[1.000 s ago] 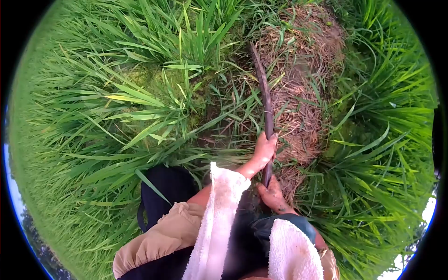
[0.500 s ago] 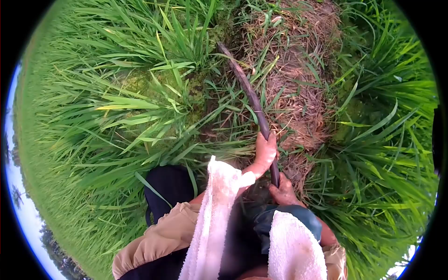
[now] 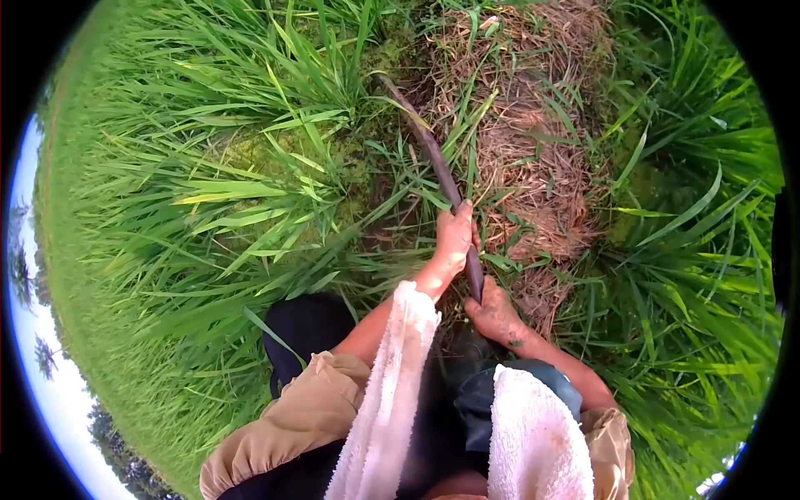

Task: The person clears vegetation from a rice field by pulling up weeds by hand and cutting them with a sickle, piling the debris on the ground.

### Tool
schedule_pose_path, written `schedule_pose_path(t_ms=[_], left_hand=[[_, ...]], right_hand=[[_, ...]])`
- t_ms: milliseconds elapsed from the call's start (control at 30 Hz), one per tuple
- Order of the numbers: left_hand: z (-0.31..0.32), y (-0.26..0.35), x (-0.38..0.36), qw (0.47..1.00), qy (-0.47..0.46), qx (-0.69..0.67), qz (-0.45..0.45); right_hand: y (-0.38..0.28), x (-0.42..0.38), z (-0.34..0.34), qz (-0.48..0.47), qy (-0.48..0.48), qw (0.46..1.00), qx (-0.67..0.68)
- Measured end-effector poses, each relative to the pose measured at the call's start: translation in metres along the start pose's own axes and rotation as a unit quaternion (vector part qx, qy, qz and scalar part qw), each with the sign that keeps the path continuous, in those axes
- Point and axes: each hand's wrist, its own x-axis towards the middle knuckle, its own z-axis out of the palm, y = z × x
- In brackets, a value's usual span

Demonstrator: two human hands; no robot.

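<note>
head view, left hand (image 3: 454,236), right hand (image 3: 494,312) gripping stick (image 3: 425,142)

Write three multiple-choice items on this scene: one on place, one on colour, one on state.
1. Where does the far end of the stick lie?
A. in green grass left of the dry straw
B. on the towel
C. in the sky

2. What colour is the towel over the arms?
A. red
B. white
C. blue

3. How is the stick held?
A. by neither hand
B. by the left hand only
C. by both hands

Answers: 1 A, its tip sits among grass beside the dry straw. 2 B, the cloth is white. 3 C, the left hand grips higher up and the right hand grips the near end.
</note>
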Motion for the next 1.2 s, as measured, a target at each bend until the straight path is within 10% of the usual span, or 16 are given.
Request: schedule_pose_path(t_ms=[133, 400, 600, 1200], left_hand=[[0.019, -0.026, -0.043, 1.000, -0.026, -0.005, 0.000], [0.023, 0.070, 0.067, 0.995, -0.009, 0.062, 0.074], [-0.010, 0.039, 0.079, 0.997, -0.069, -0.042, -0.001], [-0.006, 0.003, 0.012, 0.999, -0.033, 0.003, -0.010]], right_hand=[[0.043, -0.039, -0.007, 0.106, -0.055, 0.989, 0.088], [-0.040, 0.077, -0.016, 0.012, 0.006, 0.990, 0.137], [-0.014, 0.075, 0.017, -0.082, 0.093, 0.986, -0.107], [0.007, 0.011, 0.009, 0.005, -0.023, 0.987, 0.160]])
